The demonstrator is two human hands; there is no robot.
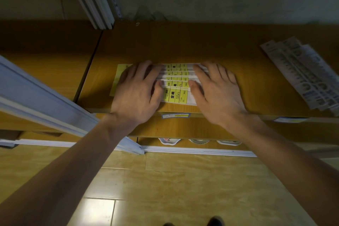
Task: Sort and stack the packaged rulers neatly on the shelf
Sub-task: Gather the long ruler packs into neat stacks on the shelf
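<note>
Left hand (pixel 136 89) and right hand (pixel 213 91) lie flat, fingers spread, pressing the fanned yellow-label rulers (pixel 176 86) near the shelf (pixel 220 46) front edge. Risk: uneven pressing slides slippery packets off.

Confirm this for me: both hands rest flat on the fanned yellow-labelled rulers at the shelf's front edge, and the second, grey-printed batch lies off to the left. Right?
Not quite. The head view shows the grey-printed batch off to the right, not the left. The rest holds: the left hand and right hand rest flat on the fanned yellow-labelled rulers at the front edge of the shelf.

dim, warm light | soft blur | wide-angle bending at edges
</note>
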